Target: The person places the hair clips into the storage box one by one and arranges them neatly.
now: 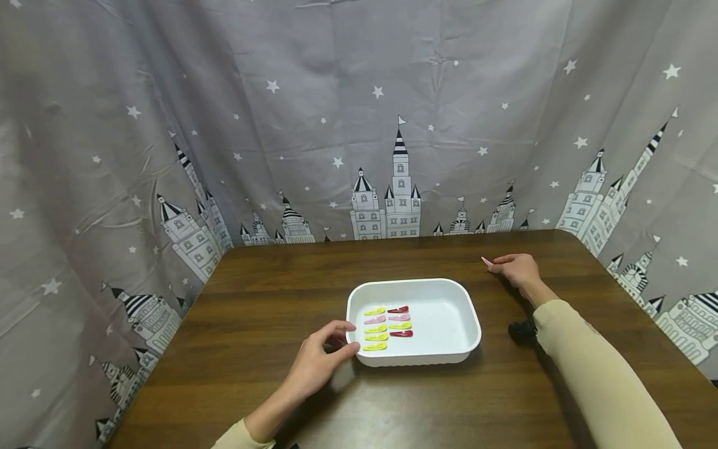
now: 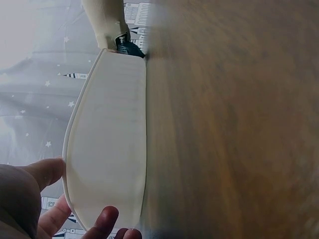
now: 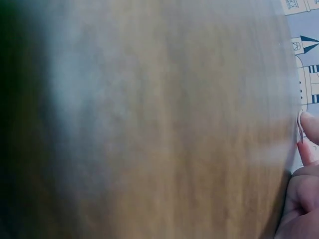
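A white tray [image 1: 449, 354] on the table holds two columns of snap hair clips in its left half. The left column has several yellow clips [image 1: 376, 337] and a pink clip [image 1: 374, 320]. In the other column are two red clips [image 1: 401, 333], a pink one and a yellow one. My left hand [image 1: 318, 360] grips the tray's left rim between thumb and fingers; the left wrist view shows them against the tray's outer wall [image 2: 107, 134]. Beyond the tray's right side, my right hand [image 1: 518, 272] pinches a pink hair clip [image 1: 487, 261] above the table, its edge visible in the right wrist view.
The brown wooden table [image 1: 269, 299] extends around the tray. Behind it and at both sides hangs a grey curtain [image 1: 314, 137] printed with castles and stars. A black wrist device [image 1: 523, 332] sits at the right sleeve.
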A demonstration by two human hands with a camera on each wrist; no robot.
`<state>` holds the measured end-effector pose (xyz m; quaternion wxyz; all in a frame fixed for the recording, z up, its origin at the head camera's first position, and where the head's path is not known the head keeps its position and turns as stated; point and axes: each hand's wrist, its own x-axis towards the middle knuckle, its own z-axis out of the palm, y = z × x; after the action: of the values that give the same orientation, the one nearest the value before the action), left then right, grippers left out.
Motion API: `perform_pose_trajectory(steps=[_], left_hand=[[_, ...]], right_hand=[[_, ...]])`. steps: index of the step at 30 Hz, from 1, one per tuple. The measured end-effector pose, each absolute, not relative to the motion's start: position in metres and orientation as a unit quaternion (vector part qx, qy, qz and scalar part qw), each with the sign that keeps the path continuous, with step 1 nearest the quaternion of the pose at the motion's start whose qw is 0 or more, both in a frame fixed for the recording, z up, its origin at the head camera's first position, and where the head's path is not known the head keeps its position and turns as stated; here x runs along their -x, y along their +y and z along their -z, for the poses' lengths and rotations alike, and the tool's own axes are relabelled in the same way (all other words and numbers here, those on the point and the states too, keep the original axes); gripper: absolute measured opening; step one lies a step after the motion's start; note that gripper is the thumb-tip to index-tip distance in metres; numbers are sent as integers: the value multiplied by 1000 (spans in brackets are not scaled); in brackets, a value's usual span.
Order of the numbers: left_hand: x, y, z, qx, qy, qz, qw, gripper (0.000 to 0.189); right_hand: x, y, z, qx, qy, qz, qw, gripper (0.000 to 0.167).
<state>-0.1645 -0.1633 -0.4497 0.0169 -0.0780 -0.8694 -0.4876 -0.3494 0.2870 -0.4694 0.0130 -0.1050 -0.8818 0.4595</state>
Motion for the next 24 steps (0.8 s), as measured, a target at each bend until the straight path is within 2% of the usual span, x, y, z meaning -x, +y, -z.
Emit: perform_pose_trajectory(steps=[11, 24], left_hand=[[164, -164, 449, 78, -870, 486, 19, 31], [163, -163, 451, 81, -871, 483, 22, 30]], right_hand=[[347, 282, 469, 91, -900, -424, 34, 38], [347, 283, 466, 94, -897, -431, 28, 33]])
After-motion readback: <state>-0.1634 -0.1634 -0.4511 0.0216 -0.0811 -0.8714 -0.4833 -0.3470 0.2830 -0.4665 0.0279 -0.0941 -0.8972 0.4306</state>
